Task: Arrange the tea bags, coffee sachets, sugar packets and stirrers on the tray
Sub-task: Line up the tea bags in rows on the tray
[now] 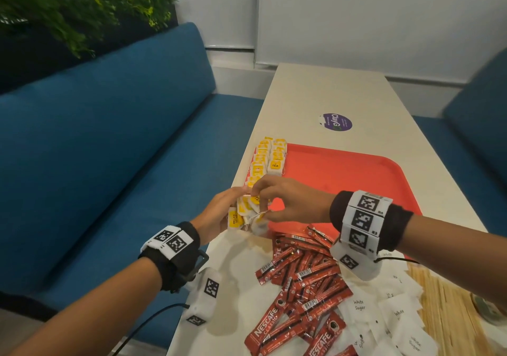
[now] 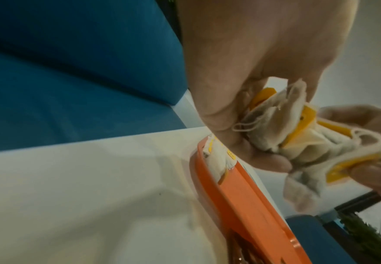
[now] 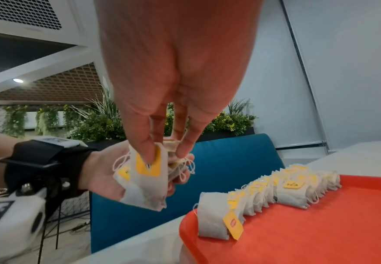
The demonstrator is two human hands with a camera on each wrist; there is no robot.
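Smooth, seemingly plastic tray (image 1: 343, 174)

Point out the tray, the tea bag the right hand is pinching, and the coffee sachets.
tray (image 1: 343, 174): head view, bare red floor.
tea bag (image 3: 146, 180): right wrist view, white pouch below the yellow tag.
coffee sachets (image 1: 304, 281): head view, middle of the red pile on the table.

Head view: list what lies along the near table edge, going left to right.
Coffee sachets → sugar packets → stirrers.
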